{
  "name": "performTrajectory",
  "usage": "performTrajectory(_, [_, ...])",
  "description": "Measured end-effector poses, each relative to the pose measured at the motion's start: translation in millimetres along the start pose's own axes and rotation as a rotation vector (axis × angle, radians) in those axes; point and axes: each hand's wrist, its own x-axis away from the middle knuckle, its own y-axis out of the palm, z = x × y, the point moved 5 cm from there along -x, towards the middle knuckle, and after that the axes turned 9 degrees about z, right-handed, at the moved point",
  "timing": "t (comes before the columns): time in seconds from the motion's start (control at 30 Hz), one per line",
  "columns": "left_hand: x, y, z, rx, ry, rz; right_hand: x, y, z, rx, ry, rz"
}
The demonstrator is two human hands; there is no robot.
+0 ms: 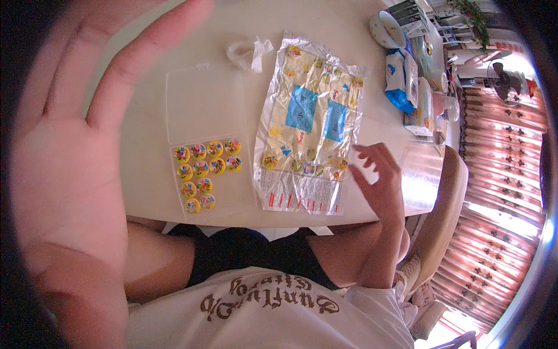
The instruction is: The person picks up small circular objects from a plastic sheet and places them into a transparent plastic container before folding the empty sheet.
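My left hand [69,165] is raised close to the camera, palm showing, fingers apart and empty. My right hand [379,174] hovers by the lower right edge of a creased, foil-like game board sheet [290,139]. Its fingers are loosely curled and spread, with nothing seen in them; I cannot tell whether they touch the sheet. The sheet has a printed grid, two blue rectangles and small animal pictures. Round yellow picture discs [270,161] show near its corners. Left of it lies an open clear plastic box [233,187], holding rows of yellow picture discs [200,169].
A crumpled clear plastic wrapper [244,54] lies above the box. At the table's far right stand a bowl [387,29], a blue-and-white wipes packet [399,83] and other items. A chair back [449,183] rises at the right, before pink curtains [501,174] and a fan [505,80].
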Motion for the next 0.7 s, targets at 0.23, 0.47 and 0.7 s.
performTrajectory(0.23, [0.6,-6.3,-2.1,0.080,0.001,0.141,9.9,19.8,2.9,-0.048,-0.054,-0.103])
performTrajectory(0.47, [28.2,29.6,33.4,-0.362,0.387,-0.245,8.1,20.3,3.7,-0.104,-0.049,-0.040])
performTrajectory(0.7, [133.5,75.5,60.0,-0.486,0.391,-0.626,2.3,22.4,-15.0,-0.130,-0.135,0.031])
